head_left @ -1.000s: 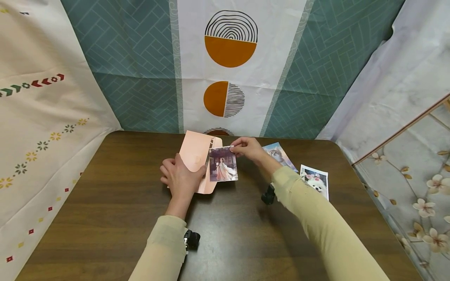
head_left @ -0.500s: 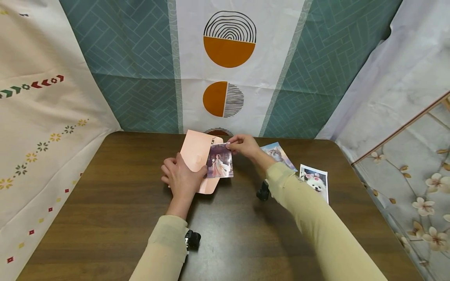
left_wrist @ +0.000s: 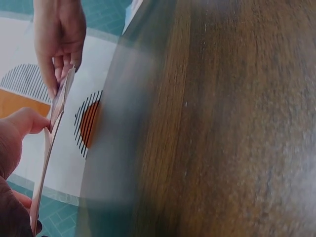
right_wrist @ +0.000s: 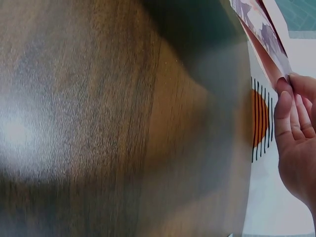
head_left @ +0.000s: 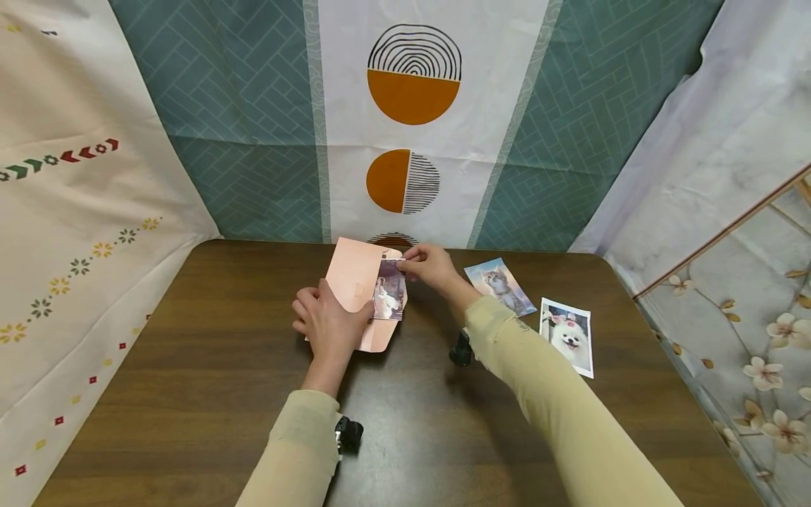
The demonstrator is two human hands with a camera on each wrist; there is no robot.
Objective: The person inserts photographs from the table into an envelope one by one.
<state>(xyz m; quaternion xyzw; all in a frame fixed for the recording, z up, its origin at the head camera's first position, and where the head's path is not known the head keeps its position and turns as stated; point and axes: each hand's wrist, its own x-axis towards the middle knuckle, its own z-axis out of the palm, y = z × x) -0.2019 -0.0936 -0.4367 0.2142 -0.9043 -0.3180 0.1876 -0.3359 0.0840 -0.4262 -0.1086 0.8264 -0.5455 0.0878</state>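
My left hand [head_left: 331, 320] grips a pale pink envelope [head_left: 351, 271] from its near left side, thumb on the front near the opening and fingers behind, as the left wrist view shows. The envelope's flap lies open to the right. A photo [head_left: 389, 292] of a figure in a long flowing dress is partly inside the envelope, its left part hidden. My right hand [head_left: 431, 269] pinches the photo's upper right edge between thumb and fingers. In the right wrist view the photo [right_wrist: 261, 24] stands against the pink flap at the right fingertips.
To the right on the brown wooden table [head_left: 209, 394] lie a kitten photo [head_left: 500, 285] and a white dog photo [head_left: 567, 334]. A patterned curtain [head_left: 253, 141] hangs right behind the table's far edge, and more cloth flanks both sides.
My right hand has moved left with the photo, which has slid further into the envelope. My left hand has stayed nearly still on the envelope. More of the kitten photo shows.
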